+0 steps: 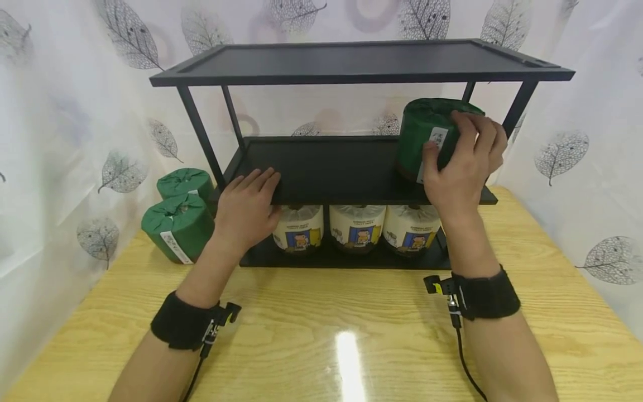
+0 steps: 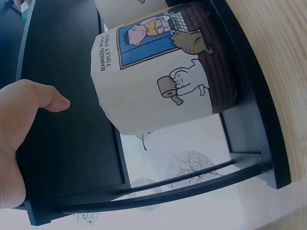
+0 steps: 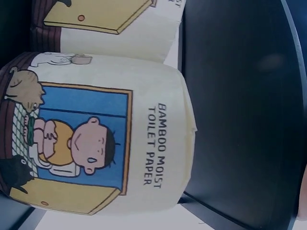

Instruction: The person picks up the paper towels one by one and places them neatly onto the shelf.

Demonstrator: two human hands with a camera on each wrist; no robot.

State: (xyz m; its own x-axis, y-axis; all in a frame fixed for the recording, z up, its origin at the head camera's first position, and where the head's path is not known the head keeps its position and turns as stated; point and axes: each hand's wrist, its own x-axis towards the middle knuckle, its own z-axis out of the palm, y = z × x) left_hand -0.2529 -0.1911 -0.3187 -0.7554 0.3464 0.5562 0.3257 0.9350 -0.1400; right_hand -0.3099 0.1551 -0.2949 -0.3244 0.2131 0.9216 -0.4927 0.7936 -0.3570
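Note:
My right hand grips a green-wrapped toilet paper roll with a white label, at the right end of the middle shelf of a black rack. Its thumb lies on the near side and its fingers over the top. At the shelf's left front corner my left hand rests with fingers extended, holding nothing. In the left wrist view, its thumb shows against the black board. Cream toilet paper rolls with a cartoon print stand on the lower level, also filling much of the right wrist view.
Two more green-wrapped rolls stand on the wooden table left of the rack. The rack's top board and thin posts surround the middle shelf. A leaf-patterned curtain hangs behind.

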